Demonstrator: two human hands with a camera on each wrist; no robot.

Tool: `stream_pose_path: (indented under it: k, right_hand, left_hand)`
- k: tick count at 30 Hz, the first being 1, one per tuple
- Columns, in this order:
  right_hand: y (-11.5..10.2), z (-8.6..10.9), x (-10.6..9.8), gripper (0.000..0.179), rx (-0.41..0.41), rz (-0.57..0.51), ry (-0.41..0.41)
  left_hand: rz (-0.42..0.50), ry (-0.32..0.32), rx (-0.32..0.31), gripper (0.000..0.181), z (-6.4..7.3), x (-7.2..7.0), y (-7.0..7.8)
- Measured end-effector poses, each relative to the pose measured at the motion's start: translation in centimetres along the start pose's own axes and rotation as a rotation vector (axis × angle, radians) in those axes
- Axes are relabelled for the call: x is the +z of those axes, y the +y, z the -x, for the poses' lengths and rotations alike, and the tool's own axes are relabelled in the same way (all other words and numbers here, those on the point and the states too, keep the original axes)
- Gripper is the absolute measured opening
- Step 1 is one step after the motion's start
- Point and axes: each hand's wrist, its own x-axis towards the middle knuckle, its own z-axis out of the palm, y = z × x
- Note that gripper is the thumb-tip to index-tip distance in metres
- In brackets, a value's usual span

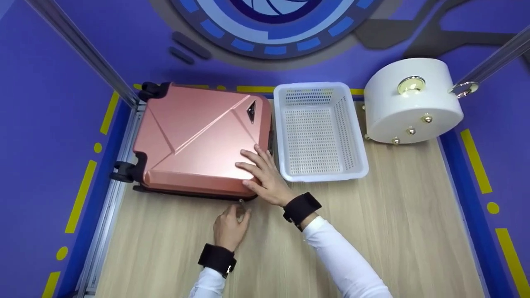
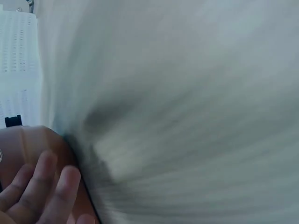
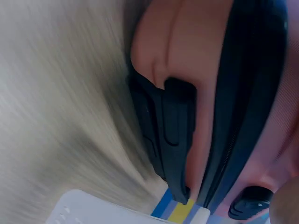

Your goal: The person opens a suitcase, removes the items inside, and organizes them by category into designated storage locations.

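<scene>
A pink hard-shell suitcase (image 1: 198, 136) lies flat on the wooden surface, its wheels toward the left. My right hand (image 1: 267, 178) rests on its near right corner, fingers spread over the shell. Just in front of the near edge is my left hand (image 1: 231, 227), beside a small metal zipper pull (image 1: 241, 200). Its thumb and forefinger stand apart, bent toward the pull; contact is unclear. The left wrist view shows those fingers (image 2: 44, 186) before the suitcase corner (image 2: 28, 140). In the right wrist view, a black handle (image 3: 180, 126) and black zipper band (image 3: 247, 93) run along the side.
A white perforated basket (image 1: 312, 178) stands right of the suitcase. Farther right sits a white rounded bag (image 1: 414, 99) with gold studs and a ring handle. Blue walls (image 1: 49, 103) and a metal rail (image 1: 103, 227) border the wooden surface (image 1: 397, 215).
</scene>
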Motion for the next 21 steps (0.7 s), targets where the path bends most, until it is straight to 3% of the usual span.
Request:
stream_pose_path:
  k: [4,14,21]
  right_hand:
    - [0.2,0.1,0.0,0.054,0.010,-0.012,-0.012]
    - [0.3,0.1,0.0,0.054,-0.001,-0.019,0.019]
    - [0.1,0.1,0.1,0.053,-0.002,-0.024,0.022]
  left_hand:
    - [-0.023,0.001,-0.024,0.020,-0.8,0.0,0.8]
    - [-0.004,-0.036,0.191,0.034,-1.2,-0.9,-0.6]
    - [-0.035,-0.064,0.198,0.043,-1.5,-1.8,-1.4]
